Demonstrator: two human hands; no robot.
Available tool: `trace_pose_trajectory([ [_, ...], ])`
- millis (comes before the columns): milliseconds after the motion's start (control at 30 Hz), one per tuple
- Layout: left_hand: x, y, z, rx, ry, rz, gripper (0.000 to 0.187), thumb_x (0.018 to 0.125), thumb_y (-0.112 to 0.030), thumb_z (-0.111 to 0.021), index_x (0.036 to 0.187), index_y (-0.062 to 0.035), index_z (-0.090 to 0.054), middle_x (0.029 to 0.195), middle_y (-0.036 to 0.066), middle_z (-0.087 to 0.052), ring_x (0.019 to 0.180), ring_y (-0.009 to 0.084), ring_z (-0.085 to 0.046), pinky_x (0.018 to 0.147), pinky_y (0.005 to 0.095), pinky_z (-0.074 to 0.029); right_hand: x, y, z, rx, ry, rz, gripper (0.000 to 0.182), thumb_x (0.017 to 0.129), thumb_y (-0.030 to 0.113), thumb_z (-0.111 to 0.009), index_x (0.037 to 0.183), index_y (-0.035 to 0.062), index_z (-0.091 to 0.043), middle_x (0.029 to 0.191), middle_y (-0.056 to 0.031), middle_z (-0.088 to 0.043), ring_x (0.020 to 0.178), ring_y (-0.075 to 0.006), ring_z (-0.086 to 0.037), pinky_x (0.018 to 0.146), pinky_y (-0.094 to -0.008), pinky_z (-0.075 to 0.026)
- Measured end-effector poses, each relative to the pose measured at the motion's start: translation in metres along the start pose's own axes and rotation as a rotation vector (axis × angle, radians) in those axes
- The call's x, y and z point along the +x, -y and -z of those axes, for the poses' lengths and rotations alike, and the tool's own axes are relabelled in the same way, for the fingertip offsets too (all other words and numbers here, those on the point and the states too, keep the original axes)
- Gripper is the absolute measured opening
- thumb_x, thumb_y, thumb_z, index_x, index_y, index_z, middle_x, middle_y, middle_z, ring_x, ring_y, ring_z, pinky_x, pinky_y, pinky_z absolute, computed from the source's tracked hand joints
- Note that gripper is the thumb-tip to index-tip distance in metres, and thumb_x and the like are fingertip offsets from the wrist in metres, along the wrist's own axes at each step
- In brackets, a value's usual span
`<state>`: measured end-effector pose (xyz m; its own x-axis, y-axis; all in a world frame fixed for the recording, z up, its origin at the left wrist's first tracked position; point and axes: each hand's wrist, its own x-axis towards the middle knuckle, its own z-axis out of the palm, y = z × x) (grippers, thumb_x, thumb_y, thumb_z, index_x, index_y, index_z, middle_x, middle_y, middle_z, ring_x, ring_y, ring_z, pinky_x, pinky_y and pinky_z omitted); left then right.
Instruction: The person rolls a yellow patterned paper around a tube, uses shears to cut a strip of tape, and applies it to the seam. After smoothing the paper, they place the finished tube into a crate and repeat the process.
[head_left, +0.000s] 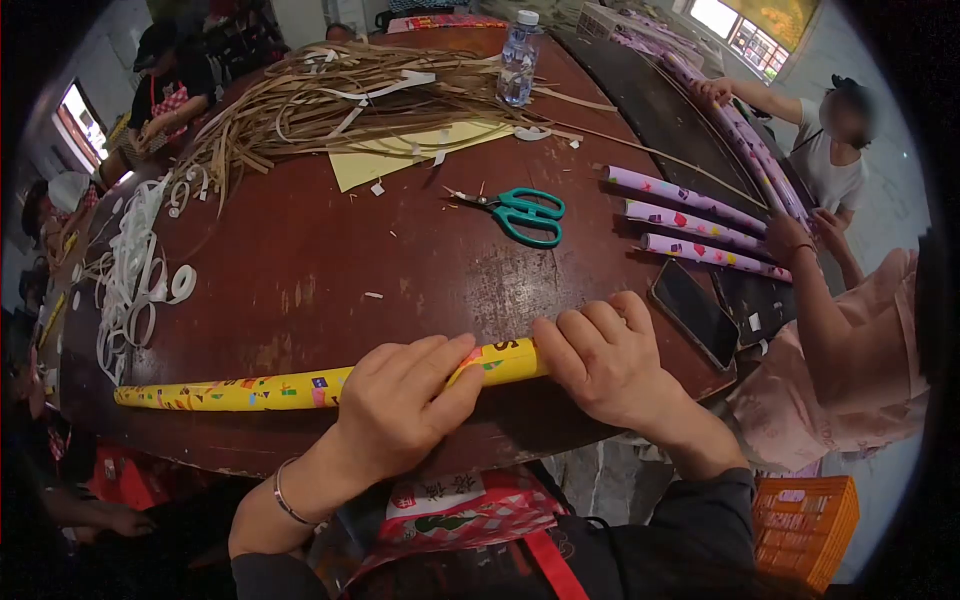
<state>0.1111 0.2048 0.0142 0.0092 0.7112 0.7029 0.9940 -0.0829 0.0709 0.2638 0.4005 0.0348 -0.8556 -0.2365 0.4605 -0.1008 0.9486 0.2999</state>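
Observation:
A long yellow patterned roll (250, 394) lies along the near edge of the dark red table (300, 250). My left hand (405, 395) is wrapped round it near its right part, thumb and fingers pressed on the paper. Around the roll's right end my right hand (600, 360) is closed, hiding that tip. Green-handled scissors (515, 214) lie beyond my hands, blades pointing left. To the right of my right hand rests a black phone (695, 312).
Brown strips (300, 100), a yellow sheet (370, 170) and a water bottle (518, 60) are at the back. White ribbons (130, 260) lie left. Several purple rolls (690, 195) lie right, near co-workers' hands (790, 235). An orange crate (805, 525) stands lower right.

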Motion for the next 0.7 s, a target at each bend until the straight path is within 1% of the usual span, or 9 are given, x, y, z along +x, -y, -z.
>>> trace_pose_trajectory([
  [167,0.002,-0.002,0.000,-0.022,-0.042,0.066,0.024,0.076,-0.011,-0.066,0.098,-0.0050,-0.064,0.101,0.011,-0.068,0.084,0.0238,-0.068,0.066,0.0331,-0.051,0.001,0.000,0.000,0.000,-0.018,0.006,0.042,0.072,0.020,-0.064,0.111,0.0060,-0.061,0.088,-0.0042,-0.057,0.074,-0.0195,-0.053,0.072,-0.0400,-0.041],
  [233,0.005,-0.002,0.004,0.026,0.042,0.036,0.024,0.076,-0.011,-0.065,0.099,-0.0044,-0.062,0.101,0.010,-0.068,0.085,0.0238,-0.068,0.068,0.0338,-0.051,0.002,-0.001,-0.001,0.004,-0.016,0.009,0.041,0.072,0.020,-0.064,0.110,0.0059,-0.061,0.087,-0.0042,-0.057,0.074,-0.0194,-0.053,0.072,-0.0398,-0.041],
  [267,0.004,-0.002,0.004,0.027,0.042,0.037,0.024,0.076,-0.011,-0.065,0.099,-0.0044,-0.062,0.101,0.010,-0.068,0.085,0.0238,-0.068,0.068,0.0338,-0.051,0.003,-0.002,-0.003,0.005,-0.042,0.024,0.038,0.074,0.019,-0.063,0.109,0.0047,-0.060,0.084,-0.0034,-0.053,0.073,-0.0185,-0.050,0.070,-0.0386,-0.040],
  [300,0.003,-0.001,0.003,0.020,0.024,0.025,0.027,0.076,-0.011,-0.065,0.102,-0.0042,-0.062,0.101,0.010,-0.068,0.084,0.0237,-0.068,0.068,0.0342,-0.051,0.003,-0.002,-0.004,0.006,-0.067,0.039,0.035,0.077,0.018,-0.062,0.108,0.0034,-0.059,0.081,-0.0025,-0.050,0.071,-0.0176,-0.048,0.067,-0.0373,-0.038],
  [467,-0.001,-0.001,0.000,-0.002,-0.025,0.039,0.035,0.078,-0.012,-0.063,0.111,-0.0036,-0.062,0.102,0.010,-0.066,0.084,0.0235,-0.066,0.069,0.0359,-0.050,0.004,-0.001,-0.004,0.015,-0.059,0.026,0.034,0.076,0.018,-0.062,0.108,0.0037,-0.060,0.080,-0.0026,-0.050,0.071,-0.0178,-0.048,0.067,-0.0373,-0.038],
  [533,0.007,-0.007,-0.001,0.076,0.053,0.066,0.039,0.080,-0.014,-0.060,0.116,-0.0022,-0.061,0.107,0.012,-0.065,0.088,0.0243,-0.064,0.071,0.0362,-0.049,0.007,-0.001,-0.004,0.022,-0.080,0.032,0.034,0.076,0.018,-0.061,0.108,0.0039,-0.060,0.080,-0.0027,-0.049,0.071,-0.0179,-0.048,0.067,-0.0374,-0.038],
  [633,0.012,-0.017,-0.003,0.102,0.111,0.068,0.041,0.077,-0.010,-0.064,0.117,-0.0011,-0.061,0.113,0.013,-0.065,0.096,0.0270,-0.064,0.077,0.0381,-0.051,0.010,0.001,-0.001,-0.014,-0.026,0.002,0.033,0.076,0.017,-0.061,0.107,0.0053,-0.059,0.079,-0.0030,-0.048,0.071,-0.0190,-0.048,0.069,-0.0382,-0.039],
  [667,0.012,-0.017,-0.004,0.103,0.120,0.085,0.039,0.080,-0.012,-0.059,0.118,-0.0020,-0.063,0.114,0.013,-0.065,0.096,0.0270,-0.064,0.076,0.0378,-0.050,0.010,0.001,0.000,-0.013,0.011,-0.004,0.032,0.076,0.017,-0.061,0.107,0.0056,-0.059,0.079,-0.0030,-0.048,0.071,-0.0192,-0.048,0.070,-0.0383,-0.039],
  [700,0.009,-0.017,-0.005,0.125,0.128,0.106,0.039,0.080,-0.012,-0.059,0.118,-0.0020,-0.063,0.114,0.013,-0.065,0.096,0.0270,-0.064,0.076,0.0378,-0.050,0.009,0.000,0.002,-0.013,0.050,-0.011,0.031,0.077,0.017,-0.061,0.106,0.0059,-0.059,0.079,-0.0030,-0.048,0.071,-0.0195,-0.048,0.070,-0.0384,-0.039],
])
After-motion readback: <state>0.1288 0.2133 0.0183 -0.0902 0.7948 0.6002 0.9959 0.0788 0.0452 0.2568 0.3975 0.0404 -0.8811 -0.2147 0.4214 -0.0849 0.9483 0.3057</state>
